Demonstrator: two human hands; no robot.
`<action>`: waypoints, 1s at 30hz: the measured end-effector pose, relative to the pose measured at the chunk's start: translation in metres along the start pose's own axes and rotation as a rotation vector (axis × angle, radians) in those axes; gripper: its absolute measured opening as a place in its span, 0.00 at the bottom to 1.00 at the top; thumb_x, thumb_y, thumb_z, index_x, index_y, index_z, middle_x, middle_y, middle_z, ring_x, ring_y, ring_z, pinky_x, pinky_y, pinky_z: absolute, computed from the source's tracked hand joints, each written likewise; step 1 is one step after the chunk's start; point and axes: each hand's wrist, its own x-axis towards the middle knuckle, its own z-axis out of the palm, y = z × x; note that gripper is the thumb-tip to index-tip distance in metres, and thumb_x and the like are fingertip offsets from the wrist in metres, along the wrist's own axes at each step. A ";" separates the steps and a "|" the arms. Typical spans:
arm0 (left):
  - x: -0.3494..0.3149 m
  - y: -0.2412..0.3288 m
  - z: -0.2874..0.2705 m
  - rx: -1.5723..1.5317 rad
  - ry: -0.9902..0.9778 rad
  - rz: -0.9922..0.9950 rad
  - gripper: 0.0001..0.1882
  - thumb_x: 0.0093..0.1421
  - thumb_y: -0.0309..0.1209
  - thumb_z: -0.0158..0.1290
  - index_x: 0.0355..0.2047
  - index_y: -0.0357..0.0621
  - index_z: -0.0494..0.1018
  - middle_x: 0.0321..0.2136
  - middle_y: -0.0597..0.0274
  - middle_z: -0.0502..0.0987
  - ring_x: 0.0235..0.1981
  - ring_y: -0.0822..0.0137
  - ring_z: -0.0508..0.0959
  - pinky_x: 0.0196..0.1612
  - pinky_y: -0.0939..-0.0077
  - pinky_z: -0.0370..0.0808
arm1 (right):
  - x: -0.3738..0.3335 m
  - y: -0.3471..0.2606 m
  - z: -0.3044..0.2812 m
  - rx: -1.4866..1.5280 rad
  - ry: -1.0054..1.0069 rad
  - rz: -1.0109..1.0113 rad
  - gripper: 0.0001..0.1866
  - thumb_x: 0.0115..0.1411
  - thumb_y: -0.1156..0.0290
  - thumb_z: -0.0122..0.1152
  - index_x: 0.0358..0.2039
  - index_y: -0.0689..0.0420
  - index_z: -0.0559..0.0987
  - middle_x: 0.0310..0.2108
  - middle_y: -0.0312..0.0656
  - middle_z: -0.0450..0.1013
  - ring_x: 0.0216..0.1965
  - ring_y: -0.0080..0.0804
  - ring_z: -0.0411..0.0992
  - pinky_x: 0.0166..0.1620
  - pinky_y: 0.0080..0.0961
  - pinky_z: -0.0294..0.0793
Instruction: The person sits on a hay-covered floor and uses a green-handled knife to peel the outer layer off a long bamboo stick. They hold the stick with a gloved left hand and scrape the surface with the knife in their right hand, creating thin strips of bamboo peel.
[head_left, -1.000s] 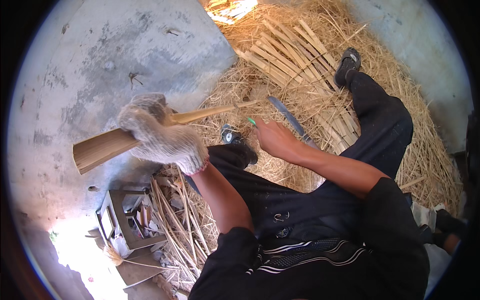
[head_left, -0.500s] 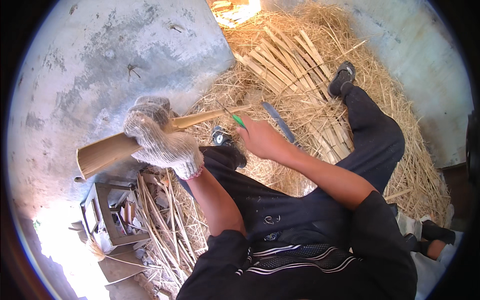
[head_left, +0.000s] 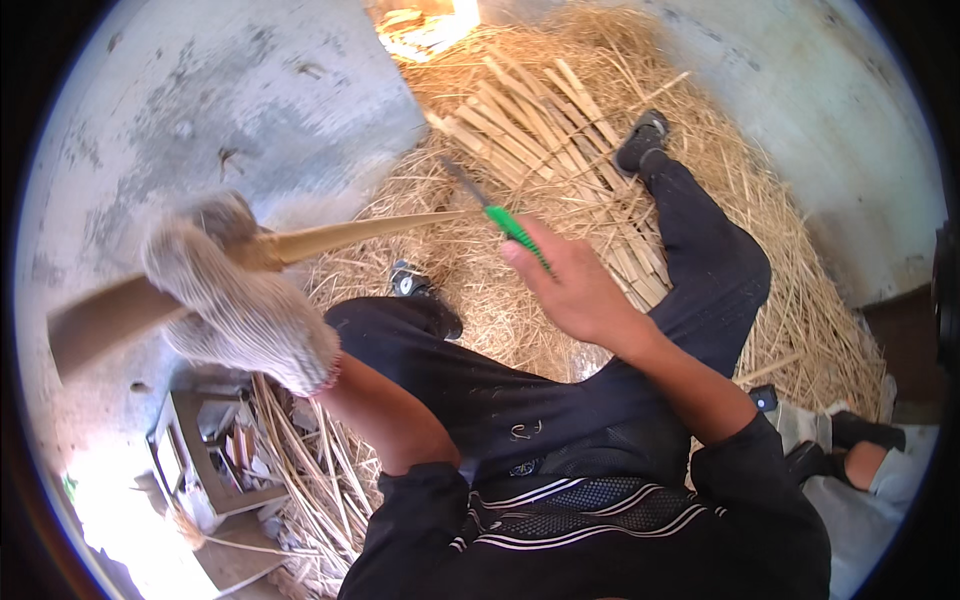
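Observation:
My left hand [head_left: 240,300], in a whitish knitted work glove, is closed around a split bamboo piece [head_left: 365,232]. One end of the bamboo is wide and curved, at the far left; the other tapers to a thin tip pointing right. My bare right hand [head_left: 585,295] grips a knife with a green handle [head_left: 518,238]. Its narrow dark blade [head_left: 466,183] points up and to the left, past the bamboo's thin end and apart from it. Motion blurs the glove and the wide end of the bamboo.
Cut bamboo strips [head_left: 530,130] lie on shavings [head_left: 600,45] ahead, beside my outstretched shoe [head_left: 641,142]. A box-like wooden frame [head_left: 220,490] holding scraps stands at lower left, next to long thin strips [head_left: 325,470]. Another person's arm [head_left: 866,467] shows at lower right.
My left hand has moved left and nearer with the bamboo. The knife has come away from the bamboo's thin end, showing more of its handle. The view has shifted slightly.

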 end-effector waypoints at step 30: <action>0.016 0.010 0.005 -0.260 0.023 -0.314 0.33 0.60 0.67 0.40 0.14 0.55 0.52 0.09 0.76 0.50 0.08 0.79 0.49 0.08 0.82 0.48 | 0.015 -0.011 0.096 -0.059 -0.086 -0.008 0.20 0.67 0.66 0.48 0.56 0.62 0.64 0.17 0.61 0.70 0.23 0.63 0.72 0.26 0.52 0.70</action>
